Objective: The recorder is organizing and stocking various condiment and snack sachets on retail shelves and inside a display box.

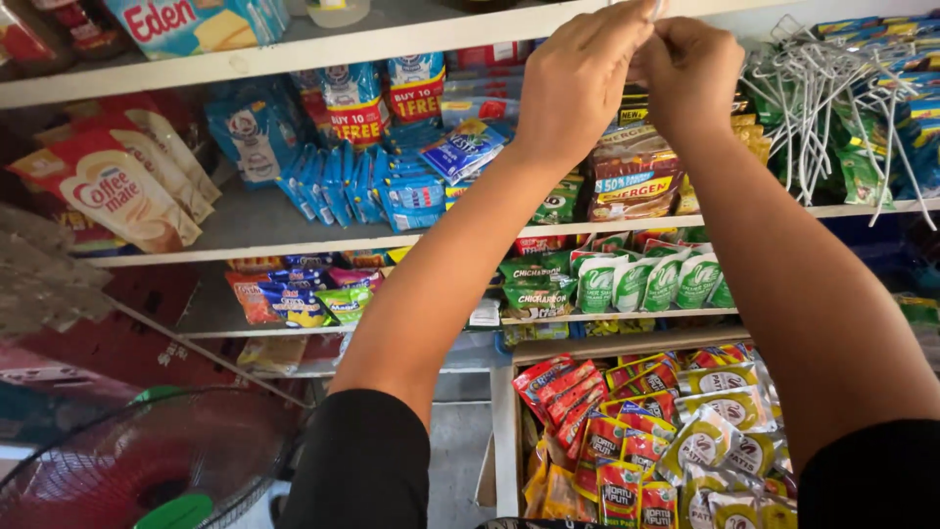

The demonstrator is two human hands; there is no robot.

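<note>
Both my arms reach up toward the top edge of the view, in front of a shop shelf. My left hand (578, 83) and my right hand (690, 69) are raised close together, fingers pinched on something small and pale at the very top of the frame; what it is cannot be made out. Behind my hands, orange and red snack packs (632, 176) stand on the upper white shelf (294, 230). Black sleeves cover my upper arms at the bottom of the view.
Blue sachet packs (392, 176) fill the shelf's middle, creamer bags (117, 186) lie at the left. Green packets (646, 279) sit below. A bin (504, 431) holds several snack packets at bottom right. White wire hooks (822, 108) hang at the right. A red fan (147, 460) stands bottom left.
</note>
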